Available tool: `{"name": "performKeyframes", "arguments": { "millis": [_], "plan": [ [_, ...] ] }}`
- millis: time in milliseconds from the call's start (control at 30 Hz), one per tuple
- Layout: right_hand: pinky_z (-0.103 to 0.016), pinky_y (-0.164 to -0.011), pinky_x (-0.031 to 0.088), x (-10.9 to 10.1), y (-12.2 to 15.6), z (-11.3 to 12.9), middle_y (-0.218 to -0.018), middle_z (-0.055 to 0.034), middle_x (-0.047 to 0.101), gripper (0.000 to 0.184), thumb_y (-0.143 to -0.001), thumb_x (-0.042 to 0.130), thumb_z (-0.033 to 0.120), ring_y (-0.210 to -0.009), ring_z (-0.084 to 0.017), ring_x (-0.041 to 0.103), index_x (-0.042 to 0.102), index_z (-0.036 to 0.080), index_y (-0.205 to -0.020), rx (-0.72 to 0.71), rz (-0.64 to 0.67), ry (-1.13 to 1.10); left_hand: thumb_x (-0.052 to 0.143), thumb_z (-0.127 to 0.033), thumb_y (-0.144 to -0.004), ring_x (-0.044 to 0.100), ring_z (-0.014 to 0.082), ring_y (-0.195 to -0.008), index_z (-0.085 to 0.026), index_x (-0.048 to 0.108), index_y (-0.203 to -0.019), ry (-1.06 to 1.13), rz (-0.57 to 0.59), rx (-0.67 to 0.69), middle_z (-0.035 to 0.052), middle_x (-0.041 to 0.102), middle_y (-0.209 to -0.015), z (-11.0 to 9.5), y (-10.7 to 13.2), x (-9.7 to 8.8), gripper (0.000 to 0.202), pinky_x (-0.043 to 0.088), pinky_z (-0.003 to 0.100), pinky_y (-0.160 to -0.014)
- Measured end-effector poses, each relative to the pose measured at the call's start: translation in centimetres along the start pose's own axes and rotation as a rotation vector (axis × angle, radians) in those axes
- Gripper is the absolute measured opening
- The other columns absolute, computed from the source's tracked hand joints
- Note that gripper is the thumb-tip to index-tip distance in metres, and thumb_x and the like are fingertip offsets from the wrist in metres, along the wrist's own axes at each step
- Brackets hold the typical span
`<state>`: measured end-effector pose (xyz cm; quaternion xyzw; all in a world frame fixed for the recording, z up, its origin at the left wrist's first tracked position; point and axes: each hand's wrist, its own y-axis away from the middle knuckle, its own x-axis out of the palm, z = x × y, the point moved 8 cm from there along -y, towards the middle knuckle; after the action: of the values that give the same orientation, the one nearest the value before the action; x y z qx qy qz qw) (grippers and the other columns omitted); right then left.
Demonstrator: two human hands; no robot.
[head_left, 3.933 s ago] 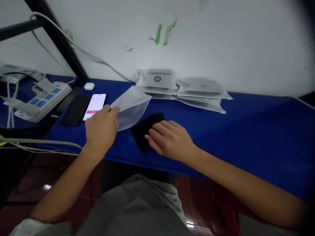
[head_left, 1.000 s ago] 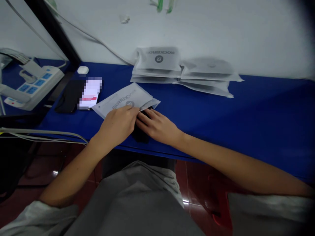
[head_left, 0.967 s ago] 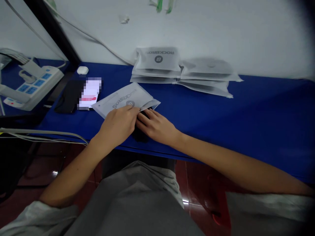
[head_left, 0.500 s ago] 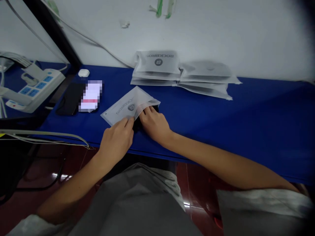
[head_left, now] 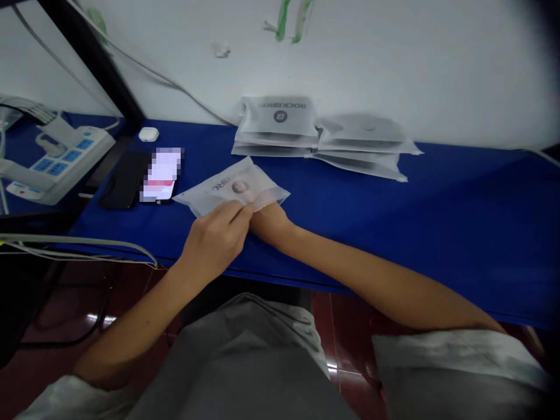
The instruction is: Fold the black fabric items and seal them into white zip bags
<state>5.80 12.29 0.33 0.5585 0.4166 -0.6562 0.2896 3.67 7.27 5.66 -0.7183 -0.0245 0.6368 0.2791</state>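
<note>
Nearest, my left hand (head_left: pixel 214 239) pinches the near edge of the one frosted bag (head_left: pixel 227 186), mid blue table (head_left: pixel 437 204). My right hand (head_left: pixel 265 217) is buried inside it, so can't tell its grip. Left: two phones, dark phone (head_left: pixel 122 186) and lit phone (head_left: pixel 161 175). Far back: two bag stacks, left stack (head_left: pixel 277 125) and right stack (head_left: pixel 361 143).

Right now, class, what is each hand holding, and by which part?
The left hand pinches the frosted pouch by the near edge of its open mouth. The right hand reaches inside that pouch, so its grip cannot be told.
</note>
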Motion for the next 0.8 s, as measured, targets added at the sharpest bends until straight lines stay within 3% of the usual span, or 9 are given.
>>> {"name": "performKeyframes", "arguments": {
  "millis": [100, 167, 267, 333, 433, 567, 700, 800],
  "plan": [
    [-0.044, -0.095, 0.046, -1.3, 1.6, 0.1, -0.119, -0.0134, 0.063, 0.05, -0.089, 0.034, 0.002, -0.107, -0.027, 0.06, 0.048, 0.016, -0.135, 0.067, -0.057, 0.053, 0.036, -0.018, -0.095, 0.065, 0.0173, -0.088, -0.017, 0.065, -0.109, 0.006, -0.04, -0.056, 0.0071, 0.07, -0.093, 1.3, 0.6, -0.3, 0.032, 0.052, 0.027, -0.072],
    [-0.043, -0.095, 0.045, -2.9, 3.6, 0.8, -0.12, -0.0204, 0.06, 0.04, -0.092, 0.04, 0.012, -0.11, -0.028, 0.057, 0.048, 0.004, -0.13, 0.071, -0.164, 0.111, 0.037, -0.018, -0.095, 0.065, 0.0171, -0.088, -0.017, 0.064, -0.111, 0.006, -0.057, -0.069, 0.0073, 0.07, -0.094, 2.1, 1.2, -0.2, 0.031, 0.052, 0.027, -0.074],
    [-0.037, -0.085, 0.046, -5.3, 6.3, 2.5, -0.115, -0.0146, 0.063, 0.033, -0.094, 0.041, 0.017, -0.104, -0.023, 0.058, 0.051, 0.01, -0.125, -0.044, -0.371, 0.235, 0.038, -0.018, -0.095, 0.065, 0.0161, -0.084, -0.015, 0.064, -0.111, 0.037, -0.07, -0.031, 0.0069, 0.07, -0.09, 2.7, 1.8, 0.0, 0.031, 0.052, 0.027, -0.073],
    [-0.039, -0.089, 0.044, -6.0, 6.9, 1.8, -0.119, -0.0135, 0.061, 0.032, -0.094, 0.044, 0.02, -0.11, -0.024, 0.055, 0.051, 0.014, -0.124, -0.006, -0.446, 0.271, 0.038, -0.017, -0.095, 0.065, 0.0154, -0.081, -0.015, 0.064, -0.111, 0.065, -0.077, 0.012, 0.0062, 0.07, -0.088, 2.5, 2.0, 0.1, 0.031, 0.052, 0.027, -0.073],
    [-0.048, -0.101, 0.035, -5.4, 5.7, -0.5, -0.138, -0.0183, 0.048, 0.045, -0.09, 0.051, 0.025, -0.128, -0.03, 0.041, 0.042, 0.013, -0.133, 0.114, -0.395, 0.222, 0.038, -0.017, -0.095, 0.064, 0.0146, -0.078, -0.016, 0.064, -0.11, 0.084, -0.083, 0.092, 0.0055, 0.069, -0.086, 1.9, 1.9, 0.0, 0.03, 0.052, 0.026, -0.071],
    [-0.055, -0.107, 0.027, -4.0, 4.1, -2.2, -0.147, -0.0222, 0.034, 0.066, -0.084, 0.06, 0.026, -0.136, -0.034, 0.031, 0.031, 0.01, -0.141, 0.147, -0.266, 0.117, 0.037, -0.015, -0.095, 0.063, 0.0149, -0.076, -0.015, 0.064, -0.106, 0.06, -0.044, 0.193, 0.0052, 0.068, -0.085, 1.2, 1.9, 0.1, 0.03, 0.052, 0.027, -0.07],
    [-0.054, -0.106, 0.031, -3.6, 4.9, -2.6, -0.145, -0.0225, 0.038, 0.073, -0.082, 0.064, 0.039, -0.133, -0.034, 0.036, 0.031, 0.009, -0.141, 0.114, -0.142, 0.027, 0.046, -0.023, -0.093, 0.062, 0.0205, -0.086, -0.014, 0.061, -0.112, 0.02, 0.032, 0.134, 0.0094, 0.067, -0.096, 2.0, 2.6, 0.3, 0.026, 0.051, 0.034, -0.078],
    [-0.055, -0.103, 0.035, -3.7, 6.4, -3.3, -0.141, -0.0203, 0.044, 0.071, -0.082, 0.062, 0.044, -0.128, -0.034, 0.043, 0.034, 0.013, -0.139, 0.108, -0.054, -0.022, 0.056, -0.029, -0.088, 0.057, 0.0283, -0.104, -0.013, 0.053, -0.126, -0.02, 0.123, 0.074, 0.0149, 0.061, -0.116, 3.0, 3.9, 0.7, 0.041, 0.049, 0.042, -0.086]
  ]
}}
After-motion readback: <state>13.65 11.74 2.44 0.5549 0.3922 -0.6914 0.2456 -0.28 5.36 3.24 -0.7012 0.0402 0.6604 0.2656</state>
